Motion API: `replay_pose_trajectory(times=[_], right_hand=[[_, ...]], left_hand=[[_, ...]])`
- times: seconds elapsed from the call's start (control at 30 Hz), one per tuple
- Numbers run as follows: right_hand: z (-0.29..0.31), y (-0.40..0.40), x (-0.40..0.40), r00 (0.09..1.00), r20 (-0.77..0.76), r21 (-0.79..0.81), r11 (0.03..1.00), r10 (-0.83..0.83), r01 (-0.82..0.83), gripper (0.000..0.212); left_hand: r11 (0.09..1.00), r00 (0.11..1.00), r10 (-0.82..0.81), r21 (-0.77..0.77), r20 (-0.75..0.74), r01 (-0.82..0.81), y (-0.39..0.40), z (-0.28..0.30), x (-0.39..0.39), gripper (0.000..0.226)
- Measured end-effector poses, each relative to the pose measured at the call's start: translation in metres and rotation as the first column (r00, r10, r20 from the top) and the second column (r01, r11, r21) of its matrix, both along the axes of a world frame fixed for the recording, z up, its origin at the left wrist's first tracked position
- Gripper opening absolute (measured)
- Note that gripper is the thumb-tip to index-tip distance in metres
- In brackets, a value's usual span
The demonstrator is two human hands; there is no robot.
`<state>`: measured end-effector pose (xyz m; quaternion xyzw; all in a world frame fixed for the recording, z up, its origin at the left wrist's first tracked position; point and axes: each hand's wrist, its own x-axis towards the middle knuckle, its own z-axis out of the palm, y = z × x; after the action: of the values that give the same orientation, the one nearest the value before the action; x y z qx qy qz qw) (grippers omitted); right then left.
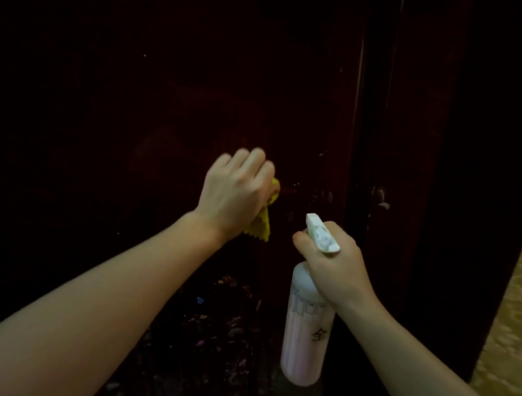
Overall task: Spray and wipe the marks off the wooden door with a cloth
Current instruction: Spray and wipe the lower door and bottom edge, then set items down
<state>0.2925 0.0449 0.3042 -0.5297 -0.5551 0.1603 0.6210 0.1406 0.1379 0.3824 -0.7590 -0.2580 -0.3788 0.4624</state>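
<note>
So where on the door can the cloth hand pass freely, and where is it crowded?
Free: the dark door panel above and left of the left hand holding the cloth. Crowded: rightward, marks and the bottle in the right hand; below, dense marks.

A strip of pale patterned floor (517, 315) shows at the right edge (dimly lit), running beside the dark wooden door (167, 95)

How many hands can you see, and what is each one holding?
2. The left hand presses a yellow cloth against the dark wooden door. The right hand grips a white spray bottle lower right.
</note>
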Motion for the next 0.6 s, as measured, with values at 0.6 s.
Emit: replay_pose_trajectory(times=[0.6], right_hand=[[0.008, 0.004, 0.021, 0.997, 0.009, 0.026, 0.997, -0.074, 0.074, 0.024]], left_hand=[[0.998, 0.953, -0.034, 0.047, -0.301, 0.050, 0.004, -0.042, 0.019, 0.019]])
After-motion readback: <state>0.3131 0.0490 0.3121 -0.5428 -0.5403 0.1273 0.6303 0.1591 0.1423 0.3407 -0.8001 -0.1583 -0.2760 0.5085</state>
